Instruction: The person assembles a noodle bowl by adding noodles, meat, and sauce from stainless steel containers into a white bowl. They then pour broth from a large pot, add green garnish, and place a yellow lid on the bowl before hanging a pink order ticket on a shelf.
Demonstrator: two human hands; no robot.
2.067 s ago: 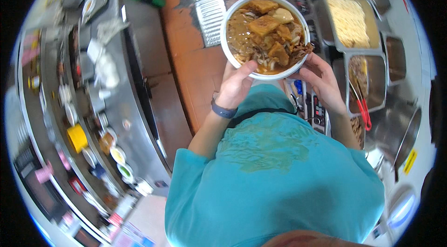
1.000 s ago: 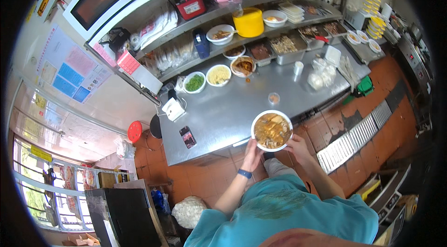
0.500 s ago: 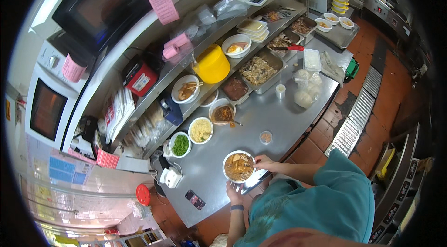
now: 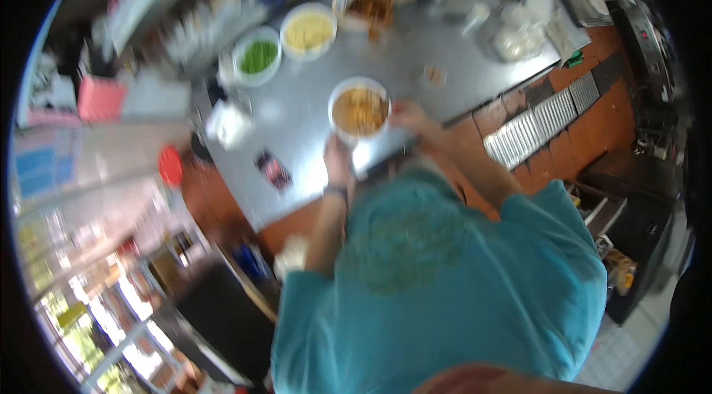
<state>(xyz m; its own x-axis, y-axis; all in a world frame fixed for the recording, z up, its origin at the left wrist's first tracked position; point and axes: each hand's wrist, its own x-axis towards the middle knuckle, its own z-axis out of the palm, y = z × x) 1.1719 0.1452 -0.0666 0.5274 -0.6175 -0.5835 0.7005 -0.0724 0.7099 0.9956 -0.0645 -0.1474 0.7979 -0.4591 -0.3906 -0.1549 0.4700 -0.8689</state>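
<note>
A round white bowl [image 4: 359,81] of brown stew-like food [image 4: 361,112] is at the near edge of the steel table. My left hand [image 4: 338,162] grips its near left side, with the fingers partly hidden by the bowl. On the right side, my right hand [image 4: 415,121] holds the rim, smeared by motion. Behind the bowl is a small clear tub [image 4: 435,75]. A dark phone [image 4: 274,170] lies on the table left of my left hand.
Along the table's back stand a bowl of chopped greens [image 4: 258,57], a bowl of pale yellow food [image 4: 308,31] and a bowl of dark sauce [image 4: 368,8]. Plastic bags [image 4: 517,41] lie at the right end. A red stool [image 4: 170,165] stands beyond the left end.
My view has tilted down and turned, so the table sits higher in the picture and more of my shirt shows. Both hands stay at the bowl.
</note>
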